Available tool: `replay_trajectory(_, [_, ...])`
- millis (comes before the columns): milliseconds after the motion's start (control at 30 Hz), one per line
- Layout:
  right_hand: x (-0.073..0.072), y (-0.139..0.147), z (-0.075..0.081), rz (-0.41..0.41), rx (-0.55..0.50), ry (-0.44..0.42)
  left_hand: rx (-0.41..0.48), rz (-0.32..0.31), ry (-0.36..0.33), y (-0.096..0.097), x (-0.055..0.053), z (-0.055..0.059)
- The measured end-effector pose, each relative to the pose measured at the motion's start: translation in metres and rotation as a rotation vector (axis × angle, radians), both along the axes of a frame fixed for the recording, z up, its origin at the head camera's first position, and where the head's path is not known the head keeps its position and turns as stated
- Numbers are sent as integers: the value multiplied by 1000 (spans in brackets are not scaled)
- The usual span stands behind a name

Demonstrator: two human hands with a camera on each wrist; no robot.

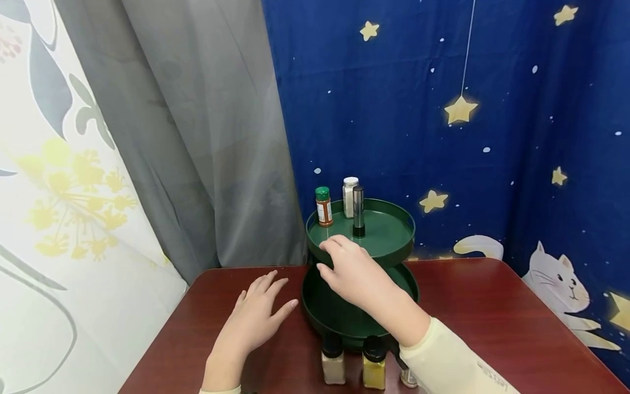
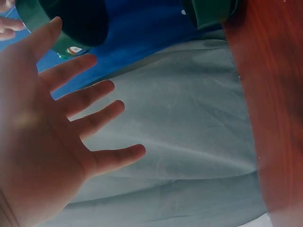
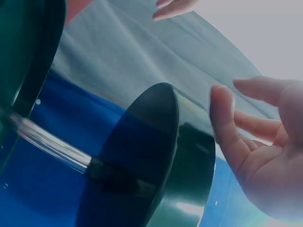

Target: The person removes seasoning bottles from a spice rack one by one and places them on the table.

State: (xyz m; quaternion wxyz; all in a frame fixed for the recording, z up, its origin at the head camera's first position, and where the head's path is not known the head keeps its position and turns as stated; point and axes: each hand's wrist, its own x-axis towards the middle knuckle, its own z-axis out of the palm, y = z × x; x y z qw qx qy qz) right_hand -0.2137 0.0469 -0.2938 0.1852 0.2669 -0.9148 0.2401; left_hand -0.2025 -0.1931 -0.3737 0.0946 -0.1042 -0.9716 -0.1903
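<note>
A green two-tier round stand has an upper tray (image 1: 386,227) above a wider-looking lower tray (image 1: 327,312), joined by a clear post (image 3: 57,146). My right hand (image 1: 351,268) hovers at the upper tray's front rim, fingers loosely bent and holding nothing. In the right wrist view its thumb (image 3: 222,111) appears close beside the rim. To the left of the stand, my left hand (image 1: 256,314) is spread above the table, its palm (image 2: 42,127) bare. On the upper tray stand a green-capped spice bottle (image 1: 324,210), a white-capped bottle (image 1: 348,200) and a slim dark cylinder (image 1: 359,213).
Two square black-lidded jars, one pale (image 1: 333,369) and one yellow (image 1: 374,375), stand in front of the stand. A third jar (image 1: 408,378) is partly hidden by my right sleeve (image 1: 453,358). Behind the red-brown table (image 1: 467,306) hang a grey curtain (image 1: 197,137) and a blue starry curtain (image 1: 384,109).
</note>
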Motion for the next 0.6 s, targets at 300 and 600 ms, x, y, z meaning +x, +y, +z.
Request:
replay_trajectory(300, [-12, -15, 13, -23, 148, -92, -10, 5, -6, -1, 0, -6])
replay_trajectory(600, [-6, -4, 9, 34, 165, -128, -16, 21, -18, -6, -1, -7])
